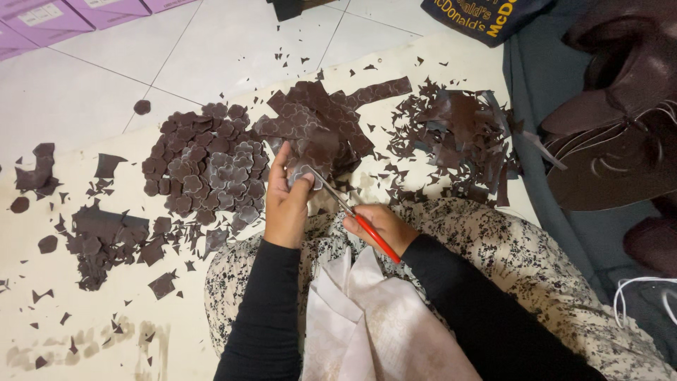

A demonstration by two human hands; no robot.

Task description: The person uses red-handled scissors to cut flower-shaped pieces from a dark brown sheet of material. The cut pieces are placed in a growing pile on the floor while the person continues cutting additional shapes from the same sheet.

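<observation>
Head view, left hand: the left hand [285,204] is raised above the lap, fingers curled closed around a small dark brown cut-out piece [305,168], thumb on its near face.
Head view, right hand: the right hand [381,227] is closed through the red handles of a pair of scissors [352,215]; the blades point up and left and meet the lower edge of the held piece. How far the blades gape cannot be told.
Held piece, place: between the two hands, just in front of the uncut strips, over the edge of the mat.
Uncut strips: a heap of dark brown strips [321,120] with scalloped outlines drawn on them lies just beyond the left hand.
Finished shapes: a pile of flower-shaped cut-outs [208,169] sits left of the left hand, near it.
Offcuts: a mound of jagged brown scraps [458,137] lies to the right; a smaller scrap heap [102,240] lies at far left, well apart from the hands.
Mat: a cream sheet [127,317] on the tiled floor carries all the piles.
Packages: pale purple boxes [77,15] with white rectangular labels stand at the top left corner on the floor.
Sign: a dark blue bag [479,17] with yellow lettering lies at the top edge, right of centre.
Lap: a speckled skirt [536,268] and a pale pink cloth [367,324] lie under the forearms.
</observation>
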